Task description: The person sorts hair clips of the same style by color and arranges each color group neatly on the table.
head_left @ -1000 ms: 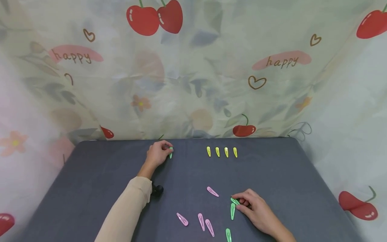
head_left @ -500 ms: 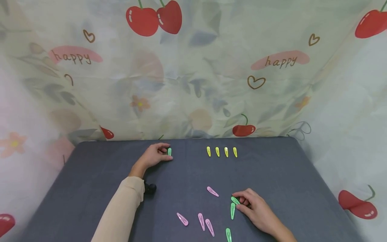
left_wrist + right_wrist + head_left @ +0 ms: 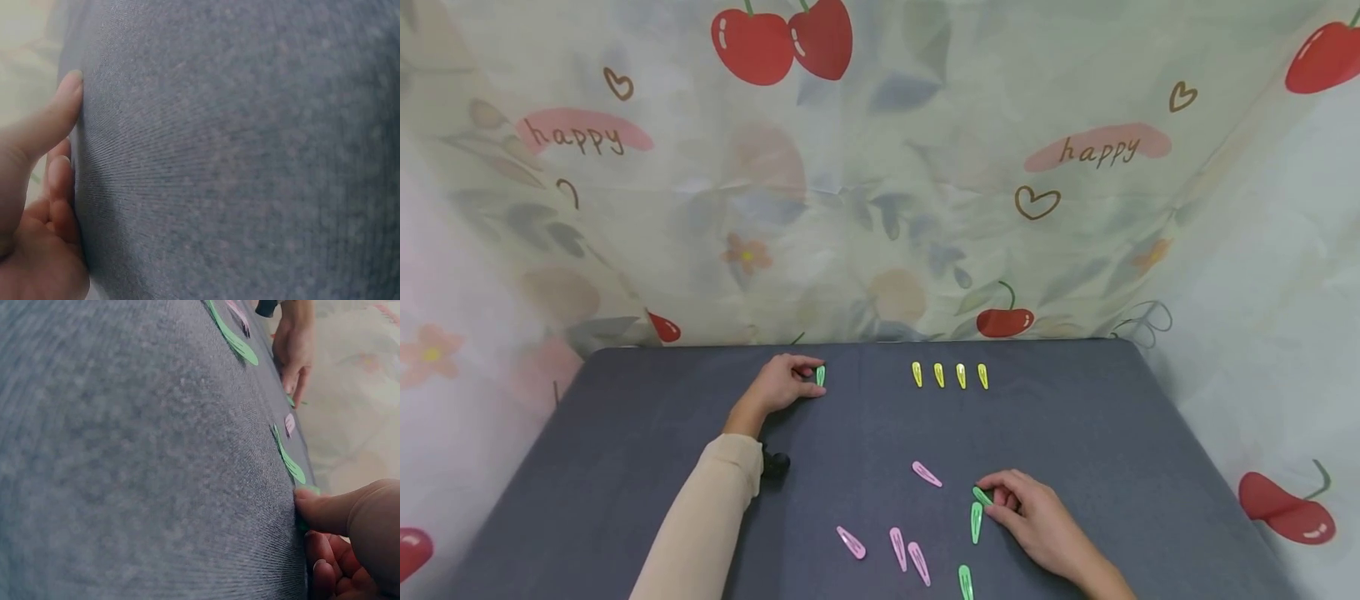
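Note:
Near the table's far edge my left hand (image 3: 778,383) has thumb and index finger at the two ends of a green snap hair clip (image 3: 820,377). That clip is out of sight in the left wrist view, where the thumb (image 3: 59,115) stands apart from the fingers. At the near right, my right hand (image 3: 1030,512) pinches another green snap hair clip (image 3: 982,496) between thumb and index finger. Directly below it lies a green hair clip (image 3: 976,523), and a further green hair clip (image 3: 966,582) is at the bottom of the head view.
Several yellow hair clips (image 3: 938,375) form a neat upright row at the back. Pink hair clips (image 3: 919,563) lie scattered at the front, with one pink hair clip (image 3: 927,474) farther back. The dark grey table (image 3: 1075,433) meets a printed curtain (image 3: 880,208) behind.
The left thumb and index finger have spread from a pinch on the green hair clip's upper part to its two ends, and the hand has shifted slightly left. The right hand stays in place.

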Motion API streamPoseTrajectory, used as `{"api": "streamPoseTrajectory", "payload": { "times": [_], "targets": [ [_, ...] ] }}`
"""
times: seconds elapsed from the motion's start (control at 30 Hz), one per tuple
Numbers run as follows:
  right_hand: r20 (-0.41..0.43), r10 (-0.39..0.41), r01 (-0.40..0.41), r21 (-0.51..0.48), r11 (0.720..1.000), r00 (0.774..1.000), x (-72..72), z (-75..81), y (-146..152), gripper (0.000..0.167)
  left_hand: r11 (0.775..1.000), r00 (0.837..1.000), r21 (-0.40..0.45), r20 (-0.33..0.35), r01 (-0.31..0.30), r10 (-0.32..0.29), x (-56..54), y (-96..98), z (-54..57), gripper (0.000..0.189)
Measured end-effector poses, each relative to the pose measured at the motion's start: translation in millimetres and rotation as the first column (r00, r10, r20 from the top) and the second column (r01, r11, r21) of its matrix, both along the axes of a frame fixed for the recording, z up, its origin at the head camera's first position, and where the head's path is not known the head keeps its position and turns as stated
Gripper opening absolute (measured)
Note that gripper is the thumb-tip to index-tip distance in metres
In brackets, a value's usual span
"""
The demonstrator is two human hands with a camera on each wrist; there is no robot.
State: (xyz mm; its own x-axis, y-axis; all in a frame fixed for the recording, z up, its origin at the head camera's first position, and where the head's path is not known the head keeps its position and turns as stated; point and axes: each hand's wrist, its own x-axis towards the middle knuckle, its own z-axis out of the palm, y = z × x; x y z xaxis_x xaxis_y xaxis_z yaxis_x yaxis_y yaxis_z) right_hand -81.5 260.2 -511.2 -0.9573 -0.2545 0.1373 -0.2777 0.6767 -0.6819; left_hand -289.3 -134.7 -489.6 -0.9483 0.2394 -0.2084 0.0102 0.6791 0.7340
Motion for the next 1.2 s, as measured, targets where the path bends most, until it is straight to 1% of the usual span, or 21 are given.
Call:
{"api": "streamPoseTrajectory", "payload": {
  "times": [0.1,0.23,0.33,0.4,0.5,0.63,0.7,0.8,0.87,0.93,1.0,1.03,1.13,1.2],
  "targets": [
    [0.016,0.005,-0.005,0.005,1.0,1.0,-0.2,2.7,0.1,0.02,1.0,1.0,-0.003,-0.001,0.007,-0.007,0.0,0.6,1.1,0.053],
    [0.05,0.002,-0.002,-0.013,1.0,0.999,0.3,6.2,1.6,0.014,1.0,1.0,-0.004,0.005,-0.001,0.001,-0.6,2.2,0.6,0.054],
    [0.06,-0.01,0.012,-0.025,1.0,0.998,0.2,8.7,2.9,0.018,1.0,1.0,-0.006,0.006,-0.012,0.012,-1.3,3.3,-0.4,0.054],
    [0.042,-0.017,0.018,-0.031,0.999,0.999,-1.1,9.9,3.3,0.022,1.0,1.0,-0.005,0.003,-0.014,0.014,-1.5,3.7,-0.6,0.054],
    [-0.009,-0.011,0.01,-0.063,0.998,1.0,-4.0,11.2,3.4,0.028,1.0,1.0,-0.005,0.002,-0.016,0.017,-1.7,3.5,-0.7,0.054],
    [-0.071,-0.011,0.007,-0.065,0.998,0.997,-9.6,13.9,3.6,0.029,1.0,1.0,-0.003,0.0,-0.024,0.024,-1.3,4.3,-1.3,0.053],
    [-0.056,-0.03,0.027,-0.056,0.998,0.998,-12.0,15.8,3.4,0.028,1.0,1.0,0.0,-0.004,-0.025,0.025,-0.8,4.8,-0.9,0.053],
    [0.007,-0.073,0.073,-0.052,0.996,0.997,-15.0,18.9,2.0,0.025,1.0,1.0,0.006,-0.007,-0.028,0.028,0.4,5.1,1.3,0.053],
    [0.051,-0.107,0.11,-0.045,0.993,0.993,-16.8,20.2,0.2,0.023,0.999,1.0,0.01,-0.007,-0.03,0.03,0.6,4.7,2.1,0.053],
    [0.06,-0.123,0.125,-0.031,0.992,0.991,-18.9,20.7,-1.6,0.02,0.999,0.999,0.012,-0.005,-0.033,0.033,0.7,4.0,2.1,0.053],
    [0.031,-0.104,0.104,-0.018,0.994,0.994,-22.0,20.9,-3.3,0.013,0.999,0.999,0.014,-0.005,-0.034,0.034,0.9,3.2,2.0,0.053],
    [0.012,-0.086,0.086,-0.009,0.996,0.996,-23.7,21.2,-4.1,0.015,0.999,0.999,0.015,-0.005,-0.034,0.034,1.1,2.8,2.0,0.053],
    [-0.068,-0.009,0.009,0.01,1.0,0.998,-29.7,23.0,-6.6,0.026,0.999,0.999,0.018,-0.007,-0.035,0.035,2.0,2.2,2.0,0.053],
    [-0.112,0.028,-0.025,0.027,0.999,0.993,-34.1,25.8,-9.4,0.026,0.999,0.999,0.02,-0.007,-0.036,0.037,2.8,2.2,2.2,0.053]
  ]
}}
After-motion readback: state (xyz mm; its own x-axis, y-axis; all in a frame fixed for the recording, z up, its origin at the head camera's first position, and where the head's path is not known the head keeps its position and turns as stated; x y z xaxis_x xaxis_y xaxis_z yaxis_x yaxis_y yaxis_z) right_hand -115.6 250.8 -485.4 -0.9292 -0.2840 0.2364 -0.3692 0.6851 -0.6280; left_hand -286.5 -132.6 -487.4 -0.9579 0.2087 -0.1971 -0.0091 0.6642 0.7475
